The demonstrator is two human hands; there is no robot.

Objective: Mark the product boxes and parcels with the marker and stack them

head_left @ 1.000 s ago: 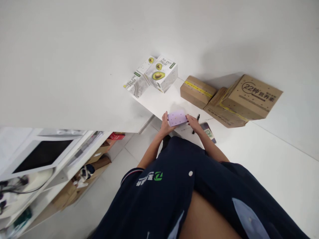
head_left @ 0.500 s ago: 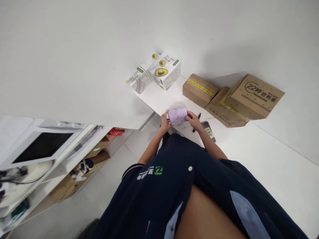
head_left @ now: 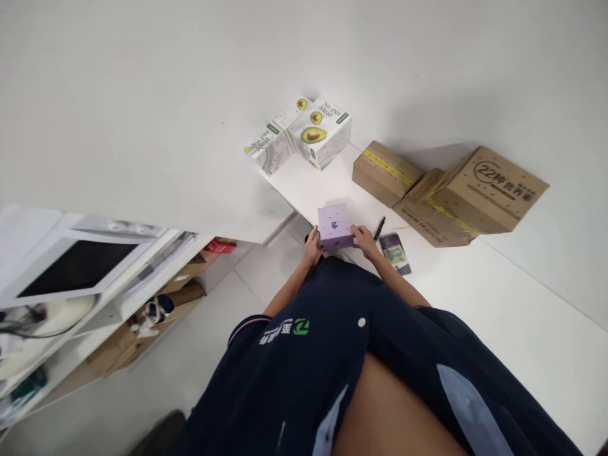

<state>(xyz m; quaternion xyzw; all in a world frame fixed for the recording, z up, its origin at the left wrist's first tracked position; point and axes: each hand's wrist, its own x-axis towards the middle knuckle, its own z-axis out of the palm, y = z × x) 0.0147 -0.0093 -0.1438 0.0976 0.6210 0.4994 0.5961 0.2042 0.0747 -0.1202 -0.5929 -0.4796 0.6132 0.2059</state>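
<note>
A small light-purple box (head_left: 335,221) with dark specks and a dark mark on its top face is held between both hands near the table's front edge. Its left side is gripped by my left hand (head_left: 312,247), with fingers against the corner. My right hand (head_left: 365,240) pinches the opposite side, thumb and fingers closed on it. Just right of that hand lie a black pen (head_left: 379,228) and a dark phone-like object (head_left: 395,253) with what looks like a banknote on it.
White cartons (head_left: 319,136) printed with avocados stand at the back of the white table (head_left: 308,190). Brown cardboard boxes (head_left: 489,190) with yellow tape are at the right. Far left, a shelf unit holds a white microwave-like appliance (head_left: 78,268) and brown bags.
The purple box has been turned in the hands, so a different face with a dark mark now points up. The view has shifted slightly.
</note>
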